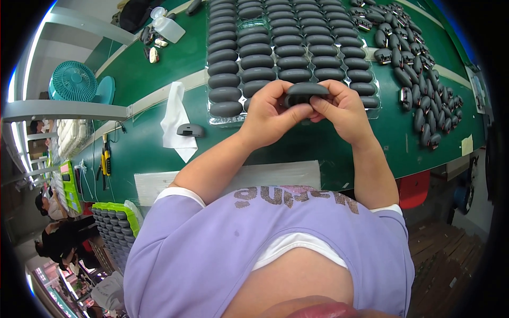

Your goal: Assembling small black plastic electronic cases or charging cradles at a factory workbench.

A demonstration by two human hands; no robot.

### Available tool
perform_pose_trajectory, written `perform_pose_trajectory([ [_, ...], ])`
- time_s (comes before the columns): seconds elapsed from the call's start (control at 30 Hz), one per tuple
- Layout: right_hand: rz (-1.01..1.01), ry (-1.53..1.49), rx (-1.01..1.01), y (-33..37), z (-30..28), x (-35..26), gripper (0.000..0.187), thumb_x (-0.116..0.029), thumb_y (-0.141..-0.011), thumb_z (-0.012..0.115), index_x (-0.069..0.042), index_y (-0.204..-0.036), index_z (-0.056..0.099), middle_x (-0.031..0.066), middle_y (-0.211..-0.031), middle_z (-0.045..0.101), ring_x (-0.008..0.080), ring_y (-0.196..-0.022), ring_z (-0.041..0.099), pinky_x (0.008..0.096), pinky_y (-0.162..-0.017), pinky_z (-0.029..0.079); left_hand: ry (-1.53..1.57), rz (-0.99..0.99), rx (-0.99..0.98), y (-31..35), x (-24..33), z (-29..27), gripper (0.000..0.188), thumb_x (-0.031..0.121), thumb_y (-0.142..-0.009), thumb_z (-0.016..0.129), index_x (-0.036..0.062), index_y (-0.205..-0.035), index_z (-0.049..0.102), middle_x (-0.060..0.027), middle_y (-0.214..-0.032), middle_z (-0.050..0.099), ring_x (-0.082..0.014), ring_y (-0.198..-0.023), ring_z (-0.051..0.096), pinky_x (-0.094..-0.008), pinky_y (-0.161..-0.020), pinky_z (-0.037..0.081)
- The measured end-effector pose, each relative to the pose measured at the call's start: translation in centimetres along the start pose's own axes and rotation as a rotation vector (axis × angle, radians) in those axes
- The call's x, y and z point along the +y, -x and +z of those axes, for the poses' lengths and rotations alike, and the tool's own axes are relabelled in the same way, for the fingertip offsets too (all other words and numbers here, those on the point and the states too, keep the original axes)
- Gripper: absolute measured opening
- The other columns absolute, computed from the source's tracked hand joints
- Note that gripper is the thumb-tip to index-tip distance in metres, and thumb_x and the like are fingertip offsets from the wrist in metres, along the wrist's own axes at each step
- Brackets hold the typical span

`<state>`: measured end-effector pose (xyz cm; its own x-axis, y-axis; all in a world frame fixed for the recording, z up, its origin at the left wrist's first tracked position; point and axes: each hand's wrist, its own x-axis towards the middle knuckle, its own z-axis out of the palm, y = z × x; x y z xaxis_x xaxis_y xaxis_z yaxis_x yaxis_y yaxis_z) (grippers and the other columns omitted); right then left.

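I hold a dark grey oval earphone case (307,89) in both hands above the near edge of a clear plastic tray (229,122). Its lid side faces up, and a darker gap shows beneath it. My left hand (274,112) pinches the case's left end, thumb across the front. At the other end my right hand (341,110) grips it, with the thumb pressed at the gap. Rows of similar dark cases (290,51) fill most of the tray. Left of my hands, a single grey case part (190,130) with a small slot lies on a white cloth (172,117).
A heap of loose dark cases (427,100) covers the right of the green table (275,175). Far left are a white plastic bottle (168,27), a teal fan (74,82) and yellow-handled pliers (106,159). A green-rimmed tray (123,206) stands lower left; people sit beyond.
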<state>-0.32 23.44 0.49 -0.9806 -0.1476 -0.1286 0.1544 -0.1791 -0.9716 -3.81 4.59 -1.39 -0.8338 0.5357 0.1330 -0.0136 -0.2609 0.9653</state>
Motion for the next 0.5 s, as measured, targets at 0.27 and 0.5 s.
perform_pose_trajectory([
  [0.27,-0.425,0.359,-0.122,-0.1,-0.1,-0.4,0.038,-0.006,-0.085,0.067,-0.002,-0.122,0.059,0.0074,-0.104,0.061,0.0128,-0.090,0.061,0.0245,-0.075,0.053,-0.215,0.090,0.113,-0.1,-0.5,-0.4,0.039,0.005,-0.078,0.076,-0.0010,-0.111,0.056,-0.0063,-0.100,0.060,-0.0137,-0.089,0.063,-0.0253,-0.076,0.056],
  [0.5,-0.071,0.138,-0.029,0.3,-0.3,-0.3,0.027,-0.017,-0.094,0.059,0.001,-0.114,0.062,0.0063,-0.088,0.064,0.0137,-0.073,0.064,0.0246,-0.066,0.054,-0.014,-0.006,0.070,0.2,0.4,0.2,0.050,0.006,-0.076,0.078,0.0016,-0.116,0.048,-0.0083,-0.100,0.062,-0.0124,-0.089,0.062,-0.0250,-0.077,0.055],
])
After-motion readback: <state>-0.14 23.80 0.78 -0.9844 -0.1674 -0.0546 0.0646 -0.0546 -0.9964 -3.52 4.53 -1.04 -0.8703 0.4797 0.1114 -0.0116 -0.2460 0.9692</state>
